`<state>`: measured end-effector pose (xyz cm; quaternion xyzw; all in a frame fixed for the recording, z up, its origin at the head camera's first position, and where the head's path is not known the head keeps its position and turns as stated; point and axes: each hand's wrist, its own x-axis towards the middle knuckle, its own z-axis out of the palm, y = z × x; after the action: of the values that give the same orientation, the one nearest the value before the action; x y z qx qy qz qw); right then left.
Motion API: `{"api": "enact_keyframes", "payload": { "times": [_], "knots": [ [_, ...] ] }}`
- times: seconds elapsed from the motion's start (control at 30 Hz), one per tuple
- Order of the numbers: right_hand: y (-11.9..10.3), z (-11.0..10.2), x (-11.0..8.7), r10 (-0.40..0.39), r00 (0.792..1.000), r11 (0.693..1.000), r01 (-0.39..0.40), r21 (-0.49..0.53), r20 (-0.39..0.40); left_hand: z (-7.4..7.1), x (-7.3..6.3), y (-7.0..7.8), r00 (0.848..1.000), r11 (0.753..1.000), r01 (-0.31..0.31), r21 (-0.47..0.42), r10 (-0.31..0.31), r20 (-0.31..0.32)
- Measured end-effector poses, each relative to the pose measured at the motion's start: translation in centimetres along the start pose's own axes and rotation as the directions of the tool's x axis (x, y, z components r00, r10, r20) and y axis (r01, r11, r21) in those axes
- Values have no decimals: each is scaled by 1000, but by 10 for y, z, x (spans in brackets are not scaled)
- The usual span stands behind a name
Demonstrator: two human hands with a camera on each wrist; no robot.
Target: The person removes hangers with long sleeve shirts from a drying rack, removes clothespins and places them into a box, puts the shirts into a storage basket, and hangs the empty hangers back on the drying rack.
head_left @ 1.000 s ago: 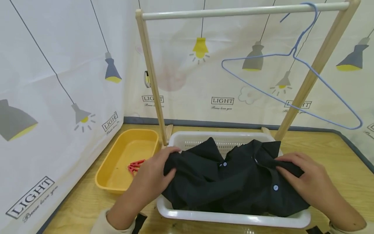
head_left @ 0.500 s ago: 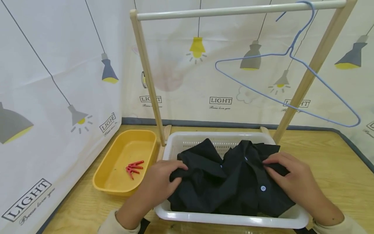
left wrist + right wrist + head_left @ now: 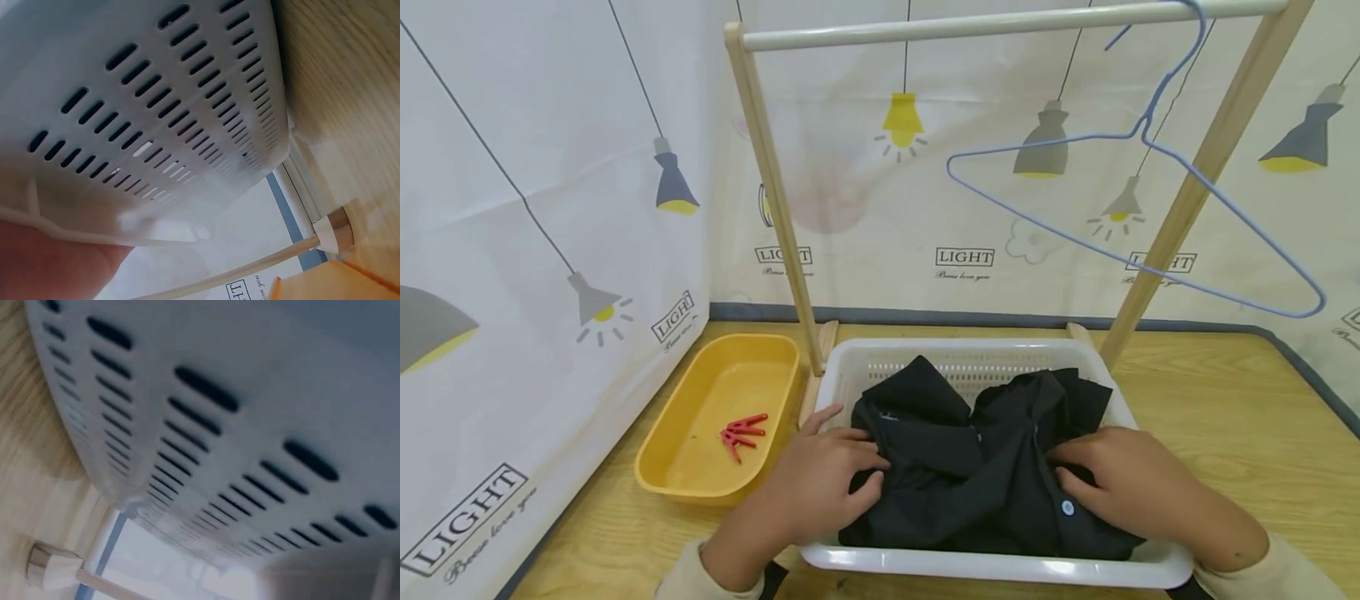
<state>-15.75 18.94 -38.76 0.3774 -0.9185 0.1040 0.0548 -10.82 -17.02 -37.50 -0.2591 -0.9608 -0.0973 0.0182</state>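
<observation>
A black shirt [image 3: 955, 500] with pale buttons lies bunched in the white perforated basket [image 3: 1000, 568]. My left hand [image 3: 823, 479] is at the shirt's left side, dark cloth showing between its thumb and fingers, one finger raised off the fabric. On the opposite side my right hand [image 3: 1138, 483] pinches the shirt near a button, its thumb below the fingers. Each wrist view looks at the slotted outer wall of the basket, seen as the basket wall [image 3: 156, 119] on the left and basket side [image 3: 206, 444] on the right; the shirt is hidden there.
A yellow tray [image 3: 662, 433] with several red clothes pegs [image 3: 745, 433] stands left of the basket. Behind rises a wooden rack [image 3: 775, 167] with a white rail [image 3: 970, 27], from which a blue hanger [image 3: 1045, 225] hangs at the right. A printed backdrop encloses the wooden table [image 3: 1217, 392].
Both hands have come closer together and lower, bringing the shirt's sides inward and down into the basket. One left finger has lifted. The red pegs have come fully into sight.
</observation>
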Motion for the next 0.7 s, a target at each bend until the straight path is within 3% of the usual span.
{"api": "enact_keyframes", "payload": {
  "times": [0.1, 0.33, 0.5, 0.6, 0.7],
  "knots": [
    [-3, 3, 1, -13, 999, 999, 15, -31, 50, 1, 0, 2, 1000, 1000, 11, 24, -11, 11],
    [-14, 8, -2, -24, 998, 990, 31, -137, 53, 0, -2, 3, 999, 998, 15, 63, -17, 34],
    [-21, 8, -2, -8, 998, 988, 18, -153, 67, -1, -2, 1, 1000, 997, 9, 77, -11, 28],
    [-23, 8, -3, -13, 998, 986, 22, -165, 57, 0, -1, -1, 1000, 999, 12, 44, -13, 9],
    [-24, 4, -4, -11, 1000, 990, 13, -142, 20, 2, -2, -4, 998, 998, 30, -53, -33, -46]
  ]
}}
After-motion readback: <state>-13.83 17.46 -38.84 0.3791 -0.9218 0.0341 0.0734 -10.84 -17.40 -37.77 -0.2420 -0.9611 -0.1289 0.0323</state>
